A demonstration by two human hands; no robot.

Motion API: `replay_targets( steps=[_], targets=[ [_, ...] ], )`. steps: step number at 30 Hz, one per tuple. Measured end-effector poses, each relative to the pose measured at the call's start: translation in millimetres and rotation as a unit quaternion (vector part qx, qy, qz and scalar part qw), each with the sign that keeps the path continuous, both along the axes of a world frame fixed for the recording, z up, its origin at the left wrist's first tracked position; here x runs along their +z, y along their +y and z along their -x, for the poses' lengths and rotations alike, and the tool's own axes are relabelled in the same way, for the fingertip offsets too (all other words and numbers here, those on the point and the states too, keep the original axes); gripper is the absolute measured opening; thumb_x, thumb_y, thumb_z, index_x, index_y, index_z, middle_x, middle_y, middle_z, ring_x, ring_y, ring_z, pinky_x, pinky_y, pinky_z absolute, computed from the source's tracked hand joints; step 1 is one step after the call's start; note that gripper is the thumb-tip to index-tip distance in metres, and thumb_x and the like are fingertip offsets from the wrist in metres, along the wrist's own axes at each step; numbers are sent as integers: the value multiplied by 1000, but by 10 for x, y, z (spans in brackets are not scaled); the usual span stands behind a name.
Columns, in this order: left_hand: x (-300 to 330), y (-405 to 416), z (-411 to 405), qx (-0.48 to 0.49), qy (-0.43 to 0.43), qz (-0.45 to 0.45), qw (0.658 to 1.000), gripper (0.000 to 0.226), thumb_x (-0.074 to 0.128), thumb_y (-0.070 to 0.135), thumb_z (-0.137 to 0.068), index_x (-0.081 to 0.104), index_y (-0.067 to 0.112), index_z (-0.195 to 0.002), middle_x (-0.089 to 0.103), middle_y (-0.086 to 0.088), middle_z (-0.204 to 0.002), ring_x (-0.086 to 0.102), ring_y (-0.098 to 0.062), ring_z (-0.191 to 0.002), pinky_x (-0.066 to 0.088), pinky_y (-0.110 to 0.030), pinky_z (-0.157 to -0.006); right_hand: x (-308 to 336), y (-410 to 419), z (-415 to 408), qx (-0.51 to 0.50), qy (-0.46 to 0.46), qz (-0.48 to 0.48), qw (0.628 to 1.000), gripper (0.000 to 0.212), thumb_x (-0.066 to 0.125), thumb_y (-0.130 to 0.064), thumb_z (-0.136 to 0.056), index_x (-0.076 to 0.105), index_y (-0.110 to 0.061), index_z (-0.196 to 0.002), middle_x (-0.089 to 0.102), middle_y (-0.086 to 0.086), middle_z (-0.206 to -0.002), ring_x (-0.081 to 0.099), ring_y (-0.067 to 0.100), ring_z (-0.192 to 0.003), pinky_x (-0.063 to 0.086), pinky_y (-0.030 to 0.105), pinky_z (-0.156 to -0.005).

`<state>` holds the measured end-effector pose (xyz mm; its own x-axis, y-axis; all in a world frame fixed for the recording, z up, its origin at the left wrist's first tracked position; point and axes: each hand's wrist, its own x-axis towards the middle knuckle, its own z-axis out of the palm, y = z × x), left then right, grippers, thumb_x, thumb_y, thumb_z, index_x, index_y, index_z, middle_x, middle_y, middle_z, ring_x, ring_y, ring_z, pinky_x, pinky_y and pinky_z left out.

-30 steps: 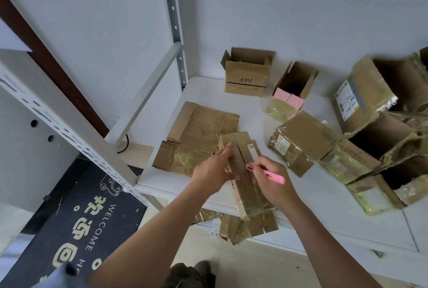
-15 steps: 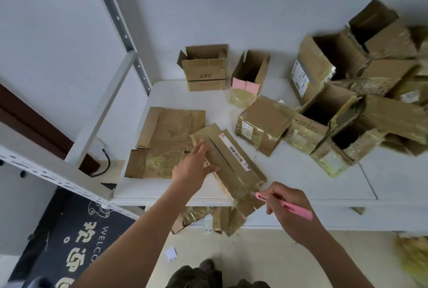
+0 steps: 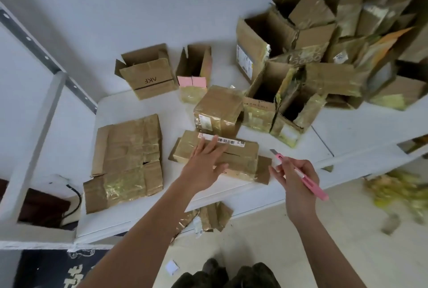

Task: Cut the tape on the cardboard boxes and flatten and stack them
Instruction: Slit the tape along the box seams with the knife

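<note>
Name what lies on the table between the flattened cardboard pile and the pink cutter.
In the head view, a flattened box with a barcode label lies between the flattened cardboard pile and the pink cutter, with the left hand on it.

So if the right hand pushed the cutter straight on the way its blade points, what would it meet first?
Probably the flattened box under the left hand: the pink cutter in the right hand points up-left at its right flap. Blade height above the table is unclear.

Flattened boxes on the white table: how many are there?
2. One large flattened box lies at the table's left; a second flattened box lies under the left hand. More could be hidden beneath the first.
</note>
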<state>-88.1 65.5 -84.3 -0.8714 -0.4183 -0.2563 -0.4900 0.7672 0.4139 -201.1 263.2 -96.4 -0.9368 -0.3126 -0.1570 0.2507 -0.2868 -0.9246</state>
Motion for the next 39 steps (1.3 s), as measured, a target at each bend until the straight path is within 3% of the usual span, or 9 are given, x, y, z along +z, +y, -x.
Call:
replay_targets(
  steps=[4, 8, 12, 18, 25, 28, 32, 35, 39],
  targets=[
    [22, -51, 124, 4, -27, 18, 999, 71, 56, 56, -91, 24, 39, -152, 7, 5, -164, -1, -30, -151, 8, -43, -121, -74, -58, -39, 15, -44, 23, 999, 7, 53, -2, -98, 57, -5, -94, 64, 14, -83, 67, 16, -78, 58, 48, -86],
    [78, -95, 129, -4, -42, 22, 999, 72, 63, 48, -90, 26, 40, -151, 10, 8, -163, 3, -29, -151, 19, -44, -120, -122, -204, -67, 22, -52, -8, 998, 8, 55, -6, -98, 61, 0, -99, 71, 5, -84, 68, 15, -80, 56, 50, -91],
    [125, -104, 143, -8, -48, 29, 998, 72, 65, 46, -89, 28, 41, -150, 13, 10, -163, 6, -24, -151, 23, -43, -117, -178, -291, -103, -6, -65, -9, 998, 13, 53, -4, -98, 59, 5, -104, 70, 7, -85, 65, 18, -80, 52, 53, -91],
    [149, -102, 140, -16, -54, 51, 997, 69, 63, 48, -90, 28, 43, -150, 14, 12, -162, 9, -22, -151, 31, -44, -115, -261, -322, -90, 1, -38, -10, 999, 11, 52, -4, -99, 61, -1, -94, 70, 0, -79, 66, 13, -75, 56, 34, -76],
    [154, -90, 170, -21, -62, 71, 995, 67, 62, 44, -92, 29, 41, -150, 15, 9, -162, 12, -26, -150, 31, -47, -113, -292, -232, -128, 17, -28, -19, 999, 19, 50, -2, -99, 62, -2, -85, 69, 3, -79, 65, 19, -79, 59, 36, -81],
    [160, -89, 174, -20, -62, 64, 996, 67, 62, 43, -92, 30, 40, -150, 16, 8, -163, 12, -28, -150, 30, -47, -113, -301, -132, -232, 35, -9, -19, 999, 14, 51, 0, -98, 59, 8, -89, 73, 5, -88, 70, 22, -87, 59, 33, -82],
    [176, -87, 168, -29, -62, 77, 995, 67, 62, 42, -92, 30, 40, -150, 17, 6, -162, 14, -30, -149, 31, -47, -113, -253, -19, -224, 71, 30, -58, 995, 13, 54, 3, -96, 59, 4, -84, 74, 10, -95, 71, 30, -93, 59, 37, -85],
    [187, -77, 158, -28, -60, 74, 995, 66, 62, 42, -92, 30, 40, -150, 17, 6, -162, 14, -29, -149, 31, -48, -113, -215, 81, -127, 119, 81, -120, 982, 17, 60, -1, -94, 65, -7, -79, 72, 7, -82, 69, 25, -83, 58, 39, -79],
    [193, -83, 161, -29, -66, 76, 995, 68, 61, 44, -92, 28, 40, -151, 16, 7, -163, 12, -29, -150, 29, -48, -115, -162, -8, -54, 61, 57, -70, 994, 15, 58, -2, -95, 64, -7, -82, 73, 0, -86, 71, 16, -85, 58, 31, -82]
  ],
)
